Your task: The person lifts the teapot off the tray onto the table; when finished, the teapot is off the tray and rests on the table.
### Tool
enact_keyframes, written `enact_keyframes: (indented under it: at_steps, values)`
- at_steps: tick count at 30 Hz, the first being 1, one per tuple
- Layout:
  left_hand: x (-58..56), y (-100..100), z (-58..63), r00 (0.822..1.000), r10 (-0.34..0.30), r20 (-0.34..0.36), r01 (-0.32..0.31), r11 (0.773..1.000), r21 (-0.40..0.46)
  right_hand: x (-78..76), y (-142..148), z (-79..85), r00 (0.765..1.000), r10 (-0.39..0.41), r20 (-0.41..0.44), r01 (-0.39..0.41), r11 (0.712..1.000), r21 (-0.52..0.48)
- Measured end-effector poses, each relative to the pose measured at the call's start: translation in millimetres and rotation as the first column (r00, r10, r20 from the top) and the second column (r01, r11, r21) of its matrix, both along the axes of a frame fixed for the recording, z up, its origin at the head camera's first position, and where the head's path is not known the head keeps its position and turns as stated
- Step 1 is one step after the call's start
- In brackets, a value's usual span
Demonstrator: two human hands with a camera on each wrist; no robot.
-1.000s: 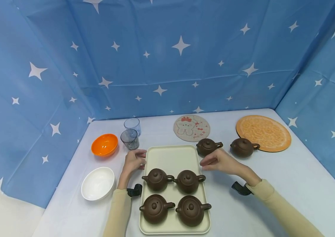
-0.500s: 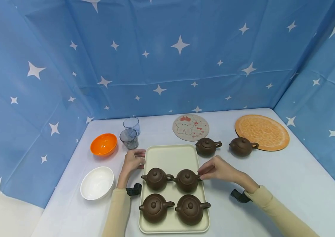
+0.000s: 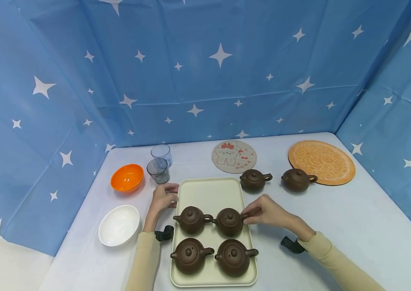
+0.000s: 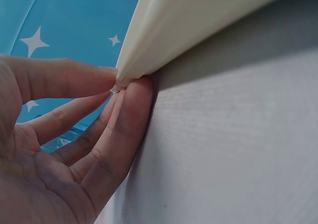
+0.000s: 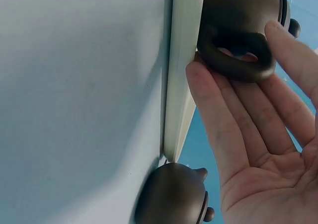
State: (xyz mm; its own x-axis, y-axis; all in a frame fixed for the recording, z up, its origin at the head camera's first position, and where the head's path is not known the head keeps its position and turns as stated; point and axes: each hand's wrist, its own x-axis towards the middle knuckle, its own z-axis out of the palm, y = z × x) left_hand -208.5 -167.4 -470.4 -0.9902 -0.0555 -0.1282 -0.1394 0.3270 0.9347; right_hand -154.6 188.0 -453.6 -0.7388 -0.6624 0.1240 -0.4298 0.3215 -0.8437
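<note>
A cream rectangular tray (image 3: 210,190) lies lengthwise on the table, bearing brown teapots in two rows. My left hand (image 3: 162,198) pinches the tray's left rim between thumb and fingers, as the left wrist view shows up close. At the tray's right side, my right hand (image 3: 269,211) holds the handle of the upper right teapot (image 3: 228,224). In the right wrist view its fingers lie along the handle (image 5: 238,67), with the thumb on the other side. To this teapot's left stands the upper left teapot (image 3: 191,220). Two larger teapots, left (image 3: 189,258) and right (image 3: 233,260), fill the lower row.
Two more teapots, one by the tray corner (image 3: 252,181) and one further right (image 3: 296,181), stand behind my right hand. An orange bowl (image 3: 127,178), a white bowl (image 3: 119,225) and two glasses (image 3: 159,171) are at left. A rabbit mat (image 3: 233,157) and an orange mat (image 3: 321,161) lie at the back.
My right hand has moved from beside the tray's right rim toward me, onto the upper right teapot's handle, and has taken hold of it. My left hand stays at the rim.
</note>
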Motion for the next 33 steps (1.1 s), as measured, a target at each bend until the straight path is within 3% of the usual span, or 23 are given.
enact_keyframes:
  at_steps: [5, 19, 33]
  values:
    - [-0.4, 0.1, -1.5, 1.000, -0.003, -0.004, 0.003, 1.000, 0.000, 1.5, -1.0, 1.0, 0.998, -0.016, -0.054, 0.017, 1.000, 0.026]
    - [0.1, -0.3, -1.5, 1.000, -0.012, -0.006, 0.012, 1.000, -0.001, 3.9, -4.5, 4.6, 0.995, -0.039, -0.087, 0.044, 0.997, 0.063]
    - [-0.3, -0.5, -2.6, 1.000, -0.012, -0.005, 0.012, 1.000, -0.009, 6.3, -2.7, 1.2, 0.986, -0.062, -0.158, 0.064, 0.998, 0.010]
